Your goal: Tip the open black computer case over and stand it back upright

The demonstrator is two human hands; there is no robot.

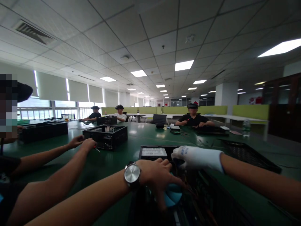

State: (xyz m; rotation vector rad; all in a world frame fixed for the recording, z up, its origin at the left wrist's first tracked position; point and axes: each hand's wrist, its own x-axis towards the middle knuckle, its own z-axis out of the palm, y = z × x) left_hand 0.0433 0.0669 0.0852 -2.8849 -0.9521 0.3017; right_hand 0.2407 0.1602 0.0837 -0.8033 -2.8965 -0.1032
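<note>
Fan (173, 194), blue, is gripped from above by the bare left hand (158, 175), fingers curled; the gloved right hand (196, 157), loosely closed, rests just behind, inside the case (211, 201).

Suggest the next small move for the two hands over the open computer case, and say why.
Probably lower the left hand a little to get a firmer hold on the blue fan. Its fingers already spread over the fan inside the open case, while the gloved right hand rests at the power supply behind. Whether the fan is loose cannot be told.
</note>
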